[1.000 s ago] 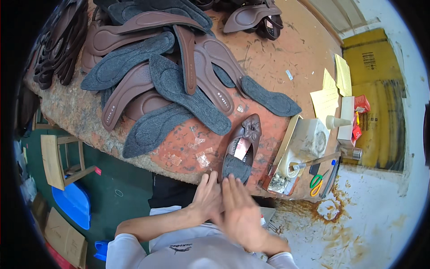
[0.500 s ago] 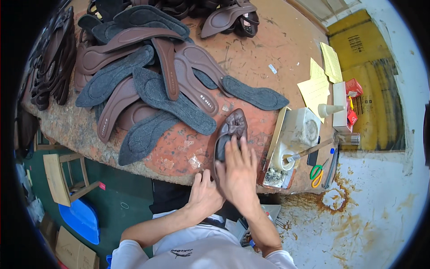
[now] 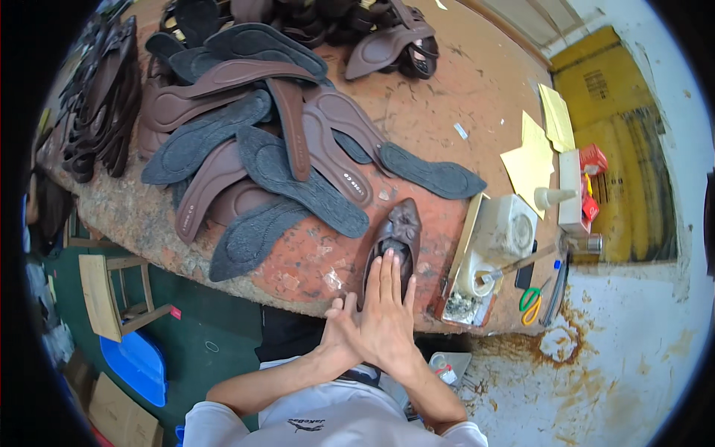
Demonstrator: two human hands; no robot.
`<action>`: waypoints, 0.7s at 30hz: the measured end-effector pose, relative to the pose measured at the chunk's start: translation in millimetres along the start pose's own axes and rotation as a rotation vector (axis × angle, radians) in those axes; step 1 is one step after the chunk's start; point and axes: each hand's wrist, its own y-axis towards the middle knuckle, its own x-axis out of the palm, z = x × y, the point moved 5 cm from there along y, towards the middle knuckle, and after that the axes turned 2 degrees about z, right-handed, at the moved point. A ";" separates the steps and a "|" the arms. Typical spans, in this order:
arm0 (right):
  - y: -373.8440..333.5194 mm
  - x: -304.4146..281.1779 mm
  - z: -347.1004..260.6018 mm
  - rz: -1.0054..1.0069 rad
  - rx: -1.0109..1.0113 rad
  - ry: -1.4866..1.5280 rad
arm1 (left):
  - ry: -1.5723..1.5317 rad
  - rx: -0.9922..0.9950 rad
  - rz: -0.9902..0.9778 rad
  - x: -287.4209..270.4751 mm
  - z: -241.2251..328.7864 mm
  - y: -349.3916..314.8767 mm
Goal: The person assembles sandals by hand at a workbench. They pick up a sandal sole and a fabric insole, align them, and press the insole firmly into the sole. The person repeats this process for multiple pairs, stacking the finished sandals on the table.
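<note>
A dark brown pointed flat shoe (image 3: 406, 217) with a knotted ornament on its toe lies near the table's front edge, toe away from me. My right hand (image 3: 386, 316) reaches into its opening with fingers stretched flat, fingertips pressing on the inside near the toe. At the heel end, my left hand (image 3: 342, 331) is curled against the shoe's left side, partly hidden behind the right hand. To the left lies a loose pile of insoles, some showing a brown face (image 3: 328, 153), others a dark grey felt side (image 3: 305, 182).
Brown shoes and straps stand in stacks (image 3: 104, 112) at the far left. On the right are a glue pot with a brush (image 3: 477, 279), a white block-shaped container (image 3: 508, 223), scissors (image 3: 530, 305), yellow papers (image 3: 530, 160) and a small white box (image 3: 572, 197). A wooden stool (image 3: 97, 294) stands below.
My right hand's fingers have straightened and drawn closer together inside the shoe. The view has shifted a little, so the whole table sits slightly lower and farther right.
</note>
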 end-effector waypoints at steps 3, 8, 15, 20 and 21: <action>43.2 -6.2 22.5 -0.087 0.139 0.044 | 0.059 0.002 -0.077 -4.6 4.8 2.9; 16.5 -0.5 6.0 0.193 -0.037 -0.153 | 0.063 0.070 0.082 4.0 4.2 -1.0; 65.1 7.2 35.8 0.233 0.070 -0.232 | 0.161 0.054 -0.069 -11.1 9.3 6.1; 57.9 -19.8 24.0 -0.024 0.002 0.181 | -0.022 0.139 0.176 -25.5 2.5 -8.8; 42.4 -40.2 16.6 -0.062 -0.185 0.282 | -0.080 0.141 0.319 -56.4 -0.2 -17.0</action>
